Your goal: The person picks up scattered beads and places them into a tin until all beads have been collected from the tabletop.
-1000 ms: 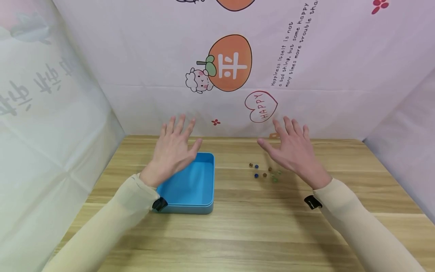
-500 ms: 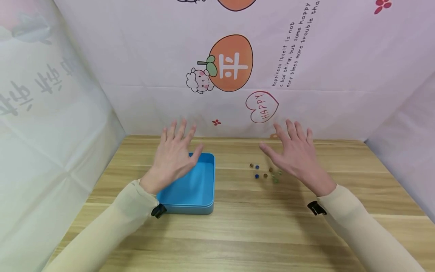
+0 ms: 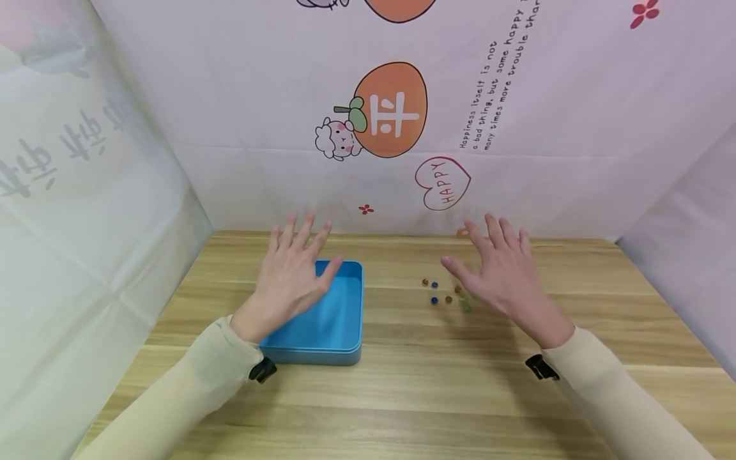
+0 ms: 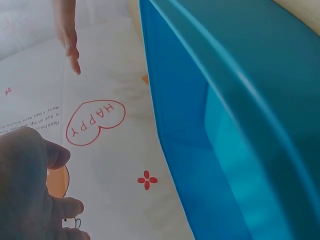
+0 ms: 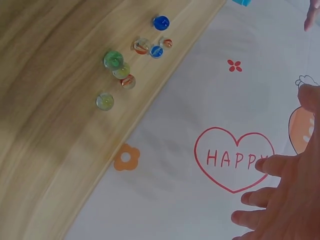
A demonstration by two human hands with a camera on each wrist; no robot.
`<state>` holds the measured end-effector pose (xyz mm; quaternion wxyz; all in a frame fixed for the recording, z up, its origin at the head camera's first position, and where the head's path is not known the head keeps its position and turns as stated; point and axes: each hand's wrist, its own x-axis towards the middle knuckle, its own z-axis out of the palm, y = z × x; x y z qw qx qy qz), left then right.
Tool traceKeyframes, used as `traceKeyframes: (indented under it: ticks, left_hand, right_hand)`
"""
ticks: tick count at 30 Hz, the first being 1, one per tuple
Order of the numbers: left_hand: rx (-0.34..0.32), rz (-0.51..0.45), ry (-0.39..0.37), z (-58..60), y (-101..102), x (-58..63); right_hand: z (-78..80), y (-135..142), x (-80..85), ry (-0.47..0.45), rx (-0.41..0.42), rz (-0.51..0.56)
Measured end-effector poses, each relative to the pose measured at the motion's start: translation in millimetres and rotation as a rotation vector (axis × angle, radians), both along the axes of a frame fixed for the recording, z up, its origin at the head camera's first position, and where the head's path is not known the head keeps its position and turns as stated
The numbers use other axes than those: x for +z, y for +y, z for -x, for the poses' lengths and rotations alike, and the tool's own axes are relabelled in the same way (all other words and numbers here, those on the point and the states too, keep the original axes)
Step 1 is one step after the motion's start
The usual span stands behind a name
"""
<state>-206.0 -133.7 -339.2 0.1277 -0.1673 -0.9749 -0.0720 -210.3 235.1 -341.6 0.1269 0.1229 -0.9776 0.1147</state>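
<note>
My left hand (image 3: 284,281), fingers spread, hovers over the left part of a blue rectangular box (image 3: 339,316) and hides some of it. The box has no lid on it, and its visible inside is bare. On the right, my right hand (image 3: 508,278) hangs palm down above the table with spread fingers and holds nothing. Several glass marbles lie loose just left of and below that hand. The right wrist view shows a blue marble (image 5: 161,22), a green marble (image 5: 113,60) and a clear marble with a yellow core (image 5: 105,101), among red-streaked ones.
Both hands are over a wood-grain table (image 3: 402,396). A white printed cloth (image 3: 259,115) stands up behind its far edge, with more cloth (image 3: 75,223) along the left and right sides. A dark strap (image 3: 262,370) sits at the left cuff.
Both hands have sunk a little in the head view, and the right one has also drifted slightly right, covering more of the green marbles. Box and marbles stay where they were.
</note>
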Motion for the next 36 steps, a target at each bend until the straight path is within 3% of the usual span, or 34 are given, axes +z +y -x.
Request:
traceKeyframes:
  ticks: [11,20,27,36]
  left_hand:
    - [0.006,-0.036,-0.033,-12.1,-9.0,-1.2]
    - [0.014,-0.081,-0.08,-25.7,-23.7,-1.2]
    - [0.035,-0.143,-0.12,-40.7,-42.2,-11.7]
    - [0.041,-0.235,-0.165,-62.3,-65.6,-27.1]
  right_hand:
    - [-10.3,0.9,-6.3,0.03,0.026,0.046]
    - [-23.6,4.8,-11.6,0.109,0.064,0.131]
    - [-31.9,12.2,-18.1,0.16,0.118,0.184]
    - [-36.2,27.5,-29.3,0.085,0.142,0.242]
